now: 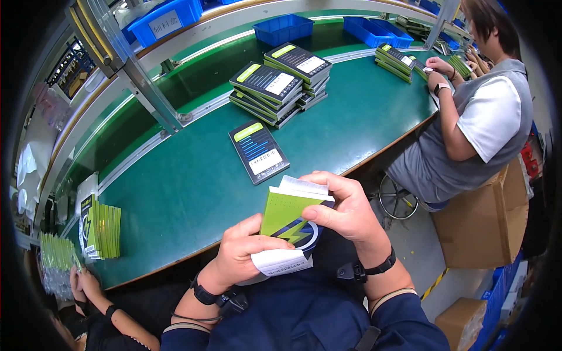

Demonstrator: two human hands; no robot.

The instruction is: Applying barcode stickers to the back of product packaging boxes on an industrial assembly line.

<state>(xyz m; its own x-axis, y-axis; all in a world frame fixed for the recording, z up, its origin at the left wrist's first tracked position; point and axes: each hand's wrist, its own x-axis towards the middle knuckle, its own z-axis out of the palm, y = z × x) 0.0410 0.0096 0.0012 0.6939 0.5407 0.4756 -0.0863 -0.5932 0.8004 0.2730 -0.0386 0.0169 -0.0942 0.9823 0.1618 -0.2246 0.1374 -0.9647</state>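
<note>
Between my two hands is a slim green and dark-blue box [285, 212] with a lightning-bolt print, tilted above my lap at the table's near edge. My left hand [237, 254] is closed round its lower left side. A white printed paper [281, 261] sticks out under those fingers. My right hand [346, 207] grips the upper right corner, thumb on the printed face. Near its fingers a pale strip [307, 185] stands out from the top end; whether it is a flap or a label I cannot tell. Beyond lies a single dark box [257, 151], barcode side up.
Stacks of similar boxes [266, 88] stand farther back on the green table [175, 175]. Green boxes [105, 231] stand upright at the left, near another person's hands [85, 286]. A co-worker [486, 117] sits at the right. Blue bins [283, 30] line the back; cartons [483, 219] stand right.
</note>
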